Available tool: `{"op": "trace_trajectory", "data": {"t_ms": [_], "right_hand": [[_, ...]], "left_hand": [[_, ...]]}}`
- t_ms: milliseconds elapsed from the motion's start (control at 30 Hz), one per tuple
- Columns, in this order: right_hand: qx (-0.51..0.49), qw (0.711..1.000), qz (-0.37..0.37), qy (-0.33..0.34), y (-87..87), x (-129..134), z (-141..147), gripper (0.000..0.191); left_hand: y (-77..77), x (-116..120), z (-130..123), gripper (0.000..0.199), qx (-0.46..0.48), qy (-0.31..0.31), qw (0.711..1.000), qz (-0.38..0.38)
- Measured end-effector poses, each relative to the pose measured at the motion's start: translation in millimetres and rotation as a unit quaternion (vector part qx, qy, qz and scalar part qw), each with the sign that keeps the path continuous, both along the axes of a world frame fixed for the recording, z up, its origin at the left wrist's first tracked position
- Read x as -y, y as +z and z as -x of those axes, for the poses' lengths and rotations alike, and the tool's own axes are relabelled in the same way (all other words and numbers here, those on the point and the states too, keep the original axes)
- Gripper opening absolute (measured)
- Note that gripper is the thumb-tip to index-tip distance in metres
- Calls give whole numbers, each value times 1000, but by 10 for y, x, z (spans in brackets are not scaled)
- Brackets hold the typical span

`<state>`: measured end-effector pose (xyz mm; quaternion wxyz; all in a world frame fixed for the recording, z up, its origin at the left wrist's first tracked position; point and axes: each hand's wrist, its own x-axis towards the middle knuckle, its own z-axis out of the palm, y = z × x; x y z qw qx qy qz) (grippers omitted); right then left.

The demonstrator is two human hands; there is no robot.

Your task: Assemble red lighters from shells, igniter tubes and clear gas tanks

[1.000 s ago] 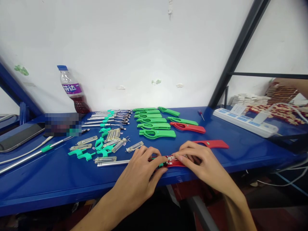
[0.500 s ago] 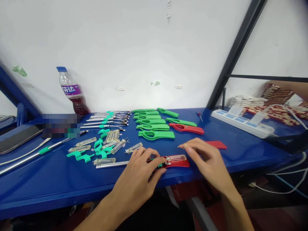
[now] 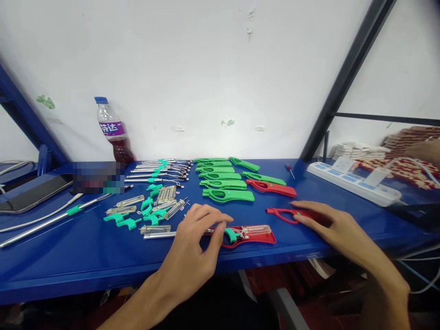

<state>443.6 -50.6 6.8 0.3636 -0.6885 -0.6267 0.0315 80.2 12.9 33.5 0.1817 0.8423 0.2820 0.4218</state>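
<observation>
The red lighter shell (image 3: 265, 238) is laid open-side-up, presumably to cradle the clear tank (image 3: 257, 230); whether left hand (image 3: 196, 239) or right hand (image 3: 330, 221) grips cannot be told.

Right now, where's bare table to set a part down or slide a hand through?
Most room: front left of the blue table, between the long metal rod and the left hand. Smaller: between the far red shell and the power strip, behind the right hand. Crowded: left of the green shells, where green clips, clear cartridges and metal rods cluster.
</observation>
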Motion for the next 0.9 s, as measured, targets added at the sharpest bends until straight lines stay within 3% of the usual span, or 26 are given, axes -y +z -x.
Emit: {"op": "trace_trajectory", "data": {"t_ms": [267, 400, 567, 900], "right_hand": [[-23, 999, 29, -9, -12, 144, -108, 49], [-30, 999, 18, -11, -33, 134, -111, 48], [-40, 999, 14, -12, -21, 125, -97, 48], [-54, 998, 21, -27, -15, 142, -83, 44]], "left_hand": [[232, -107, 218, 21, -40, 10, 997, -61], [191, -155, 257, 25, -90, -9, 993, -72], [114, -120, 237, 36, -168, -53, 984, -26], [138, -46, 213, 42, -181, -36, 982, -42]]}}
